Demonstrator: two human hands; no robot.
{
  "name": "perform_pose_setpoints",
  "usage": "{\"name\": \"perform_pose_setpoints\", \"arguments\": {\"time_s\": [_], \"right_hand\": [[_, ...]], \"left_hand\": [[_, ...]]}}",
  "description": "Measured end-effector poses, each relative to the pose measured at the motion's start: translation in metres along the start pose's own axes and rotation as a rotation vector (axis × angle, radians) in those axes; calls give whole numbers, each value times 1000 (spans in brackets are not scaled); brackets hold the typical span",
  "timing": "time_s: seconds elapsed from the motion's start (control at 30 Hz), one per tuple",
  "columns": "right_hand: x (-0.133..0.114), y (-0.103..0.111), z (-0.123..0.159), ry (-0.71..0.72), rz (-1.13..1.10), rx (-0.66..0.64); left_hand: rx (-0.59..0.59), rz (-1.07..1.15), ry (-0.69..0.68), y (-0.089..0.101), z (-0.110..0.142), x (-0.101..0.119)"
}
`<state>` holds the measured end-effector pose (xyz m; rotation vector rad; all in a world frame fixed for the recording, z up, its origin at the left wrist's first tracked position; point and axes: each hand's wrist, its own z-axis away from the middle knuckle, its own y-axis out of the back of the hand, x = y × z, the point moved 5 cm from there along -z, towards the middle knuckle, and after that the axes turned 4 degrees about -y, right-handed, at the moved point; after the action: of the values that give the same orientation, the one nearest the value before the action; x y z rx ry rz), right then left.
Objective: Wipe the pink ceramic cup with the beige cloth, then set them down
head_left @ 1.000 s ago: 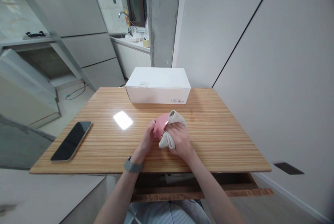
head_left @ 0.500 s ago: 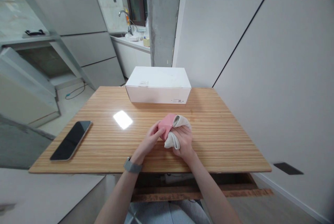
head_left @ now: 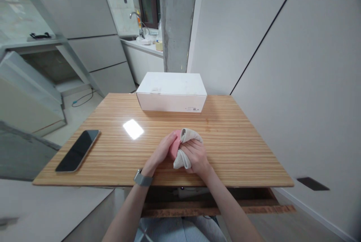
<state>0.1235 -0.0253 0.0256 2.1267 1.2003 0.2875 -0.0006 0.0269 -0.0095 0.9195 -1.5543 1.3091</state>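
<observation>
A smooth pink object [head_left: 174, 147], whose kind I cannot make out, is held above the near middle of the table. My left hand [head_left: 164, 147] grips it from the left, with a grey-banded watch on that wrist. A folded whitish cloth [head_left: 182, 160] lies against the pink object's right side. My right hand [head_left: 195, 154] is closed on the cloth and presses it to the object. Much of the pink object is hidden behind the cloth and fingers.
A white box [head_left: 172, 101] stands at the far edge of the wood-grain table [head_left: 239, 151]. A black phone [head_left: 78, 151] lies near the left edge. Below the front edge a drawer [head_left: 239, 209] is pulled out. A white wall rises on the right.
Both hands have shifted slightly left and toward me with the pink object and the cloth. The pink object has turned, and less of it shows.
</observation>
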Motion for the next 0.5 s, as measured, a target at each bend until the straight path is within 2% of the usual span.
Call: {"name": "perform_pose_setpoints", "arguments": {"time_s": [0.07, 0.17, 0.33, 0.5], "right_hand": [[3, 3, 1, 0, 11, 18], [5, 8, 1, -27, 14, 60], [4, 9, 1, -39, 23, 79], [7, 10, 2, -75, 23, 88]], "left_hand": [[-59, -75, -29, -4, 1, 4], [-108, -63, -23, -6, 4, 1], [-140, 32, 16, -2, 7, -12], [-144, 95, 38, -3, 9, -11]]}}
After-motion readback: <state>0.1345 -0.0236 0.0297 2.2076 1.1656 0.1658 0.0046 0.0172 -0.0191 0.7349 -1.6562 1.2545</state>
